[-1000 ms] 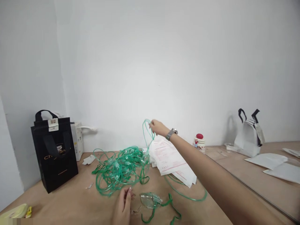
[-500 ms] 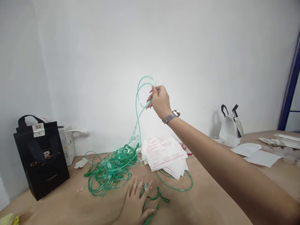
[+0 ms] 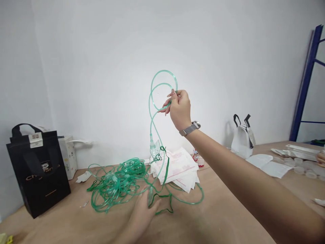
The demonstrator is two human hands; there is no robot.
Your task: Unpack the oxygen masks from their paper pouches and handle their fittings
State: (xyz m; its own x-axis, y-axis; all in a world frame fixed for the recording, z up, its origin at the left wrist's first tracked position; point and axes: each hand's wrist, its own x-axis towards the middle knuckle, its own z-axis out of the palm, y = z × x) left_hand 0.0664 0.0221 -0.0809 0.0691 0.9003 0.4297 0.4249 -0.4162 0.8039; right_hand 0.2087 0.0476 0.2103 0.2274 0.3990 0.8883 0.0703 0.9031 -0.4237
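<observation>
Head view is showing your right hand (image 3: 179,107) raised at about twelve o'clock above the table (image 3: 218,217), fingers pinching a loop of green tubing (image 3: 162,81) so that a clear mask (image 3: 154,149) is dangling below it, just above the stack of printed pouches (image 3: 180,167). Your left hand (image 3: 143,211) is lying flat, fingers spread, pressing on a second mask (image 3: 150,196) and its green strap (image 3: 165,203) at six o'clock. As I judge it, you are drawing one set free of the tangled heap of tubing (image 3: 116,183) at nine o'clock; keep lifting straight and slowly, and keep the lower hand pinning what should stay down, since the hanging strap could be snagging other coils. Counting: two masks are clearly showing, one heap whose separate tubes I cannot tell apart, and one stack of pouches. One black paper bag (image 3: 38,169) is standing at nine o'clock, and one white bag (image 3: 242,137) at two o'clock.
</observation>
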